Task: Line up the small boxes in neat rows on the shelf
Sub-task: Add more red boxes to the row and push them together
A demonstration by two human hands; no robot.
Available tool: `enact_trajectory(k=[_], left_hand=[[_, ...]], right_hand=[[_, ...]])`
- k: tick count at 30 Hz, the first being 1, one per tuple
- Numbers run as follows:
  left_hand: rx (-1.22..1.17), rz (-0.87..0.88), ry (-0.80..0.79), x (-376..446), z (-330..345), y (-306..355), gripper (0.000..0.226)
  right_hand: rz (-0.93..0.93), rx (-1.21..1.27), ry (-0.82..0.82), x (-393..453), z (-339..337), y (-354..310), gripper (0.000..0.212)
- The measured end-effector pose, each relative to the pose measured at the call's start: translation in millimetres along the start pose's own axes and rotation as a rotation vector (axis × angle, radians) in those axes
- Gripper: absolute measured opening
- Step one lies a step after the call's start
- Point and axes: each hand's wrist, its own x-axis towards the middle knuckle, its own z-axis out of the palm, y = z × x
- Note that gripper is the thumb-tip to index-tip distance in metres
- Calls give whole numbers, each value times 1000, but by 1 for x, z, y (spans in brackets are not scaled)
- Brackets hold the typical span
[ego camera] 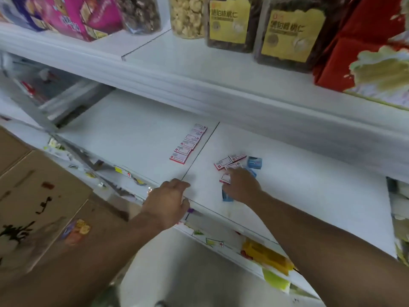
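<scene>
step in hand: sorting the loose boxes, judged part done. one neat row of red-and-white boxes (188, 144) already lies on the white shelf (132, 138), running diagonally just left of the panel seam at frame centre. a loose cluster of red-and-white boxes (230, 162) sits right of the seam, slightly below centre, unaligned and at mixed angles, with a blue box (254, 162) just beside them on the right and another blue box (226, 197) lower down, partly hidden under the wrist.

right hand (242, 185) reaches into the cluster from below, fingers extended over one red-and-white box (225, 178); whether it has pinched that box or only touches it cannot be told, as the fingertips are blurred and cover the box edge. left hand (169, 201) rests on the front edge of the shelf near the seam, fingers loosely curled, holding nothing.

next move, as judged: secure one box from the cluster, carry it across the seam and set it flush at the near end of the row, matching its angle. blue boxes likely need a separate row.

upper shelf holds jars (234, 25) and packets, not involved.
</scene>
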Motion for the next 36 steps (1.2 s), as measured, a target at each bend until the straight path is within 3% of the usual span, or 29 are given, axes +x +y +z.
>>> enact_trajectory(k=[7,19,26,36], left_hand=[[-57,-62,21,-2,20,-22,48],[-205,167,0,75,33,-39,41],[-207,262,-8,131,25,-36,39],[-137,226,-42,206,40,11,47]], right_hand=[[15,-170,75,32,19,-9,42],[183,-177,98,39,38,-44,57],[147,-242,218,43,50,-41,41],[57,-32,324,11,34,-9,49]])
